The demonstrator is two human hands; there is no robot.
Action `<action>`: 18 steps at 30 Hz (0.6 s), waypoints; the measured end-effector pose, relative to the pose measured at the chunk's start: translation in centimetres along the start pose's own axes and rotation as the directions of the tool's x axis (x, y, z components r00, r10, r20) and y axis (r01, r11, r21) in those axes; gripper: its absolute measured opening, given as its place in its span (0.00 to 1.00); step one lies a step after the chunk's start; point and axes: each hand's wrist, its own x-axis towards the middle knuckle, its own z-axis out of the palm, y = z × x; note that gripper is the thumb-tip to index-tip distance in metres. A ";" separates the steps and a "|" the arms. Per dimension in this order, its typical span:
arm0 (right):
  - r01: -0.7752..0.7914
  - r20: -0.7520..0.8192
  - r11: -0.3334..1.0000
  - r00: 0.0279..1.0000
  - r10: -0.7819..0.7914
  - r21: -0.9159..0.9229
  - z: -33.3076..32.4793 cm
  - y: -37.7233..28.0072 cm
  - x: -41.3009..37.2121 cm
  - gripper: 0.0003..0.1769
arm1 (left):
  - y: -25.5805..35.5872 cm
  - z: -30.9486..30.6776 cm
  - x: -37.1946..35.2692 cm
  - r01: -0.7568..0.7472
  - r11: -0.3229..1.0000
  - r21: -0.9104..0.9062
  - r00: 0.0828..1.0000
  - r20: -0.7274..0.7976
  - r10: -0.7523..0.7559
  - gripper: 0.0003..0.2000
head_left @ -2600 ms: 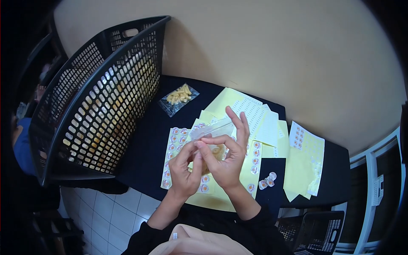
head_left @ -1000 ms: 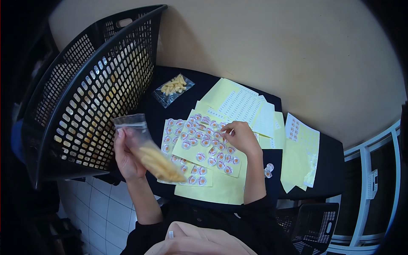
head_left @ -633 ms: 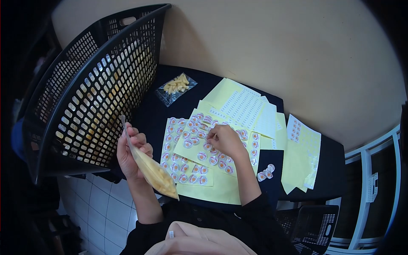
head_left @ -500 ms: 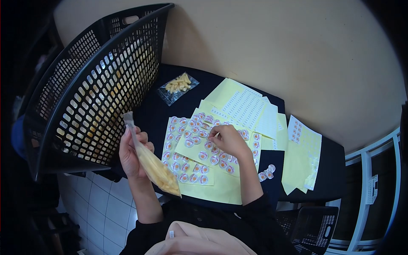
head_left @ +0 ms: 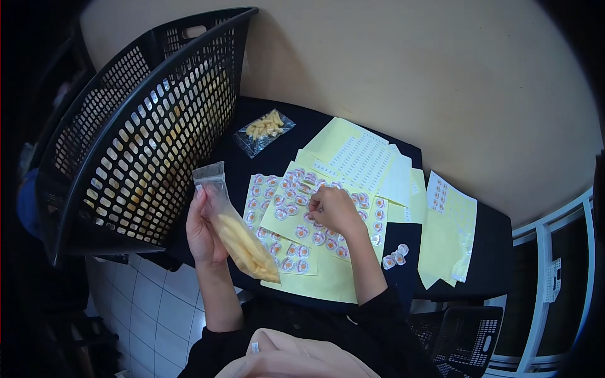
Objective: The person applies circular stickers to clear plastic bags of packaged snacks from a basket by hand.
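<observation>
My left hand (head_left: 207, 223) is closed around a clear zip-top plastic pouch (head_left: 234, 233), pinching it along its left edge. Pale yellow snack sticks fill the lower part of the pouch, which hangs tilted with its sealed top at the upper left. Over a yellow-backed sheet of round stickers (head_left: 293, 228), my right hand (head_left: 334, 210) has its thumb and forefinger pinched at one sticker; how far that sticker is lifted is hidden by the fingers. The stickers are printed in purple and orange. More sticker sheets lie underneath, partly covered.
A large black perforated basket (head_left: 157, 135) holding bagged goods stands at the left. Behind the sheets lies another snack pouch (head_left: 265, 131). White label sheets (head_left: 365, 157) lie farther back, a partly used sheet (head_left: 446, 233) at right, and several loose round stickers (head_left: 396, 255) on the dark cloth.
My left hand has turned the pouch so its flat face and zip top show, moving it slightly right. My right hand stays over the sticker sheet, its fingertips shifted slightly.
</observation>
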 end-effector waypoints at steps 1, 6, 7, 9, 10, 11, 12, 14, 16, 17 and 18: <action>-0.017 0.037 0.999 0.999 0.016 0.031 -0.3 0.0 0.0 0.07 | 0.0 0.0 0.0 -0.002 1.000 0.027 1.000 0.010 0.002 0.10; -0.007 -0.068 0.912 0.997 0.039 0.411 -2.1 0.0 -0.2 0.08 | -0.9 0.4 0.6 -0.039 0.940 0.338 0.976 -0.188 0.108 0.08; 0.083 -0.205 0.850 0.978 0.030 0.519 -2.7 -0.5 -0.4 0.09 | -1.2 0.7 0.5 -0.032 0.926 0.377 0.976 -0.187 0.109 0.08; 0.172 -0.295 0.789 0.955 0.012 0.589 -3.9 -1.4 -0.9 0.12 | -1.8 0.9 0.8 -0.047 0.913 0.405 0.986 -0.128 0.108 0.08; 0.263 -0.386 0.717 0.923 0.009 0.646 -4.3 -1.7 -1.2 0.15 | -2.0 0.8 0.8 -0.030 0.917 0.399 0.995 -0.077 0.067 0.08; 0.328 -0.385 0.640 0.921 -0.054 0.695 -4.6 -1.9 -1.5 0.18 | -2.3 0.8 1.0 -0.037 0.914 0.404 0.994 -0.083 0.077 0.08; 0.328 -0.382 0.640 0.922 -0.059 0.694 -4.7 -2.4 -1.8 0.18 | -2.7 0.8 1.3 -0.045 0.911 0.410 0.992 -0.089 0.089 0.08; 0.373 -0.342 0.407 0.928 -0.150 0.834 -4.8 -4.2 -2.4 0.18 | -3.1 0.7 1.4 -0.037 0.908 0.417 0.993 -0.084 0.079 0.09; 0.293 -0.244 0.484 0.956 -0.163 0.825 -4.4 -5.7 -2.9 0.17 | -3.7 0.3 1.6 -0.015 0.887 0.462 0.995 -0.077 0.057 0.12; 0.256 -0.217 0.499 0.967 -0.137 0.828 -4.4 -6.1 -2.9 0.17 | -3.8 0.5 1.5 0.003 0.894 0.449 0.997 -0.071 0.032 0.13; 0.218 -0.189 0.514 0.976 -0.109 0.830 -4.5 -6.3 -2.9 0.18 | -4.0 0.8 1.4 0.022 0.900 0.436 0.998 -0.064 0.006 0.14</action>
